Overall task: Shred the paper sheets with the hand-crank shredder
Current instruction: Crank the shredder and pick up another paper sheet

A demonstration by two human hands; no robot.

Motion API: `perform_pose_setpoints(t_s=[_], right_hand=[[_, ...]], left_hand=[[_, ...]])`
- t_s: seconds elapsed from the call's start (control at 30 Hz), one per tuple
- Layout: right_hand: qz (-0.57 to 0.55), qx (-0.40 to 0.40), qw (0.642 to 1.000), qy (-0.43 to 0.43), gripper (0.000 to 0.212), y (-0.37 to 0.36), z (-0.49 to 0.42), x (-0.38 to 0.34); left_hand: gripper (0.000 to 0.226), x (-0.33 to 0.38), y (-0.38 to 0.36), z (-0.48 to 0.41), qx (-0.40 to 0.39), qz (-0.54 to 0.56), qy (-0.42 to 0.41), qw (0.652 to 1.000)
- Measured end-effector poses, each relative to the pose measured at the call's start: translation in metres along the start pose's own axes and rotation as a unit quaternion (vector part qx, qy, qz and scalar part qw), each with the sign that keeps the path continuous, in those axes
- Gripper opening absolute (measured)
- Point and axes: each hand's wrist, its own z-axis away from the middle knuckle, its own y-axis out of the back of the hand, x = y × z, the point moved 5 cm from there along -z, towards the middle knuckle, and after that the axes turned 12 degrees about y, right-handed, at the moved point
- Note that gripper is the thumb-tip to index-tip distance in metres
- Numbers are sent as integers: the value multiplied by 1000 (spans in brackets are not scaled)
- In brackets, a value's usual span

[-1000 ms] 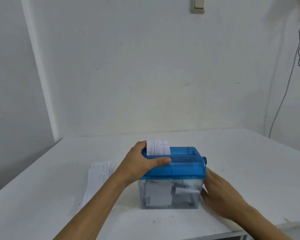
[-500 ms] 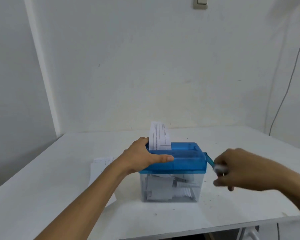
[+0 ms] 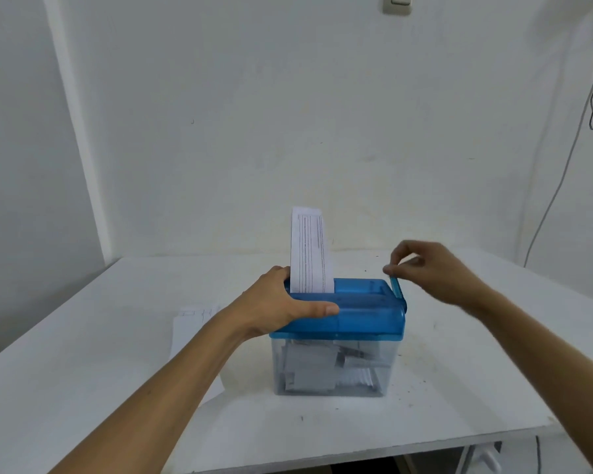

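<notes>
A hand-crank shredder stands mid-table: a blue lid (image 3: 367,309) on a clear bin (image 3: 336,367) holding paper scraps. A printed paper strip (image 3: 310,251) stands upright out of the lid's slot. My left hand (image 3: 281,302) grips the lid's left end, thumb along the front, fingers behind the strip. The blue crank arm (image 3: 397,287) points up at the lid's right end. My right hand (image 3: 432,268) pinches the crank's knob at its top.
A stack of printed sheets (image 3: 192,333) lies flat on the white table (image 3: 83,388) left of the shredder, partly hidden by my left forearm. The wall is close behind. A cable (image 3: 561,172) hangs down the wall at the right. The table's front edge is near.
My right hand rose from beside the bin to the crank and has swung it up to the top. The paper strip stands higher out of the slot than before.
</notes>
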Motion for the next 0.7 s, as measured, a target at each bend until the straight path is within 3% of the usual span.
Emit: perform_pose_setpoints(t_s=[0.3, 0.43, 0.53, 0.6, 0.7], right_hand=[[-58, 48, 994, -73, 16, -65, 60, 50], [-78, 81, 991, -73, 31, -66, 93, 43], [-104, 8, 994, -31, 32, -48, 111, 22], [-49, -58, 997, 14, 25, -35, 118, 7], [44, -72, 993, 78, 18, -12, 113, -15]], left_hand=[[54, 4, 0, 5, 12, -5, -18, 1000], [48, 3, 1, 6, 27, -7, -8, 1000], [45, 5, 1, 8, 27, -8, -12, 1000], [44, 8, 1, 10, 16, 3, -16, 1000], [45, 9, 1, 11, -1, 19, -19, 1000]])
